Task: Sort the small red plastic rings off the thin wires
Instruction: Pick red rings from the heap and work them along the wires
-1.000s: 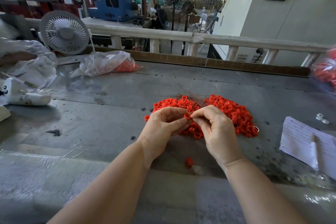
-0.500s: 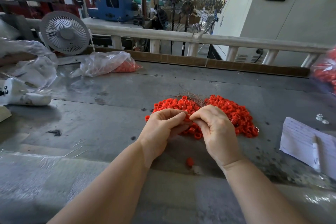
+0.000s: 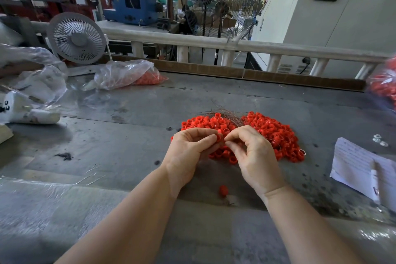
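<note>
At the far left I had crumpled clear plastic (image 3: 40, 75) and a small desk fan (image 3: 76, 38) standing behind it, then a clear bag (image 3: 126, 74) part-filled with red pieces lying on the grey table (image 3: 107, 141). Nearer the middle, my left hand (image 3: 188, 152) was curled, its thumb and fingertips pinching a red ring (image 3: 219, 136) just above the near edge of the pile of rings (image 3: 270, 133), which lay in front of both hands in the middle of the table. A tuft of thin wires (image 3: 227, 114) stuck up from the back of that pile, between its two lobes. My right hand (image 3: 257, 156) met the left at the same ring, thumb and forefinger closed in a pinch; whether it held the ring itself or a wire end I could not tell, the wire being too fine to see there. One loose red piece (image 3: 223, 189) lay on the table between my wrists. I judged the rings light, stiff and rather slick, so best taken across the outer wall with the pads, while the wire looked springy and easily kinked, to be held close beside the ring and drawn straight out. Tugging at an angle would likely snag neighbouring rings. Further right lay a sheet of paper (image 3: 360, 163) with a pen on it, and another bag of red pieces (image 3: 383, 88) at the table's edge
</note>
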{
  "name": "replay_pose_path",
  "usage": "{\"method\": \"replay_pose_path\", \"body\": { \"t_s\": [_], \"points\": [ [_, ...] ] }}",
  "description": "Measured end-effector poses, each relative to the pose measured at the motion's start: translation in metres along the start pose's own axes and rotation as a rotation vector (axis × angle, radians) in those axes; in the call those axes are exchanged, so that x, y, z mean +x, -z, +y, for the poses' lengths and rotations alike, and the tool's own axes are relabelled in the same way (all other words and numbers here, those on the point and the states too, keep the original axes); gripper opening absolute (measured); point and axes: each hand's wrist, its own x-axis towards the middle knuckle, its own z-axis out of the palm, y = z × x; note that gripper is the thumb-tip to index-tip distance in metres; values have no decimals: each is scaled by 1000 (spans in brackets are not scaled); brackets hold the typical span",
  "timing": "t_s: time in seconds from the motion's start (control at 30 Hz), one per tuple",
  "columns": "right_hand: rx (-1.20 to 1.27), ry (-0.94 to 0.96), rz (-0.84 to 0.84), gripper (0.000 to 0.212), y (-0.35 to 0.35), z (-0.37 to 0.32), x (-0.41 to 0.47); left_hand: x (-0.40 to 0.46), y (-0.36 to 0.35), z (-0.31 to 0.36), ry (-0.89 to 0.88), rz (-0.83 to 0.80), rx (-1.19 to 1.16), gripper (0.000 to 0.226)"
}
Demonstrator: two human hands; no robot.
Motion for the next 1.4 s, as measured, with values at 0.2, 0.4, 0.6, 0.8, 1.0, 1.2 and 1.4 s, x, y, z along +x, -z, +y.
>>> {"method": "replay_pose_path", "body": {
  "t_s": [0.2,0.4,0.6,0.8,1.0,1.2,1.4],
  "points": [
    [36,-30,-12,8,0,0,0,1,1,0,11,2,11,13],
    [147,-118,40,21,0,4,1,2,4,-2,-4,-5,129,20],
    [234,-118,71,23,0,1,1,4,5,-5,-31,-4,195,21],
    [217,-114,20,19,-1,-2,0,5,7,-5,-53,-28,180,21],
    [202,-154,-40,15,0,-2,0,6,7,-6,-59,-64,96,21],
    [172,-168,-48,15,-1,-2,0,7,6,-7,-53,-83,91,25],
    [161,-183,-40,13,-1,-1,0,6,5,-7,-43,-87,81,27]
  ]
}}
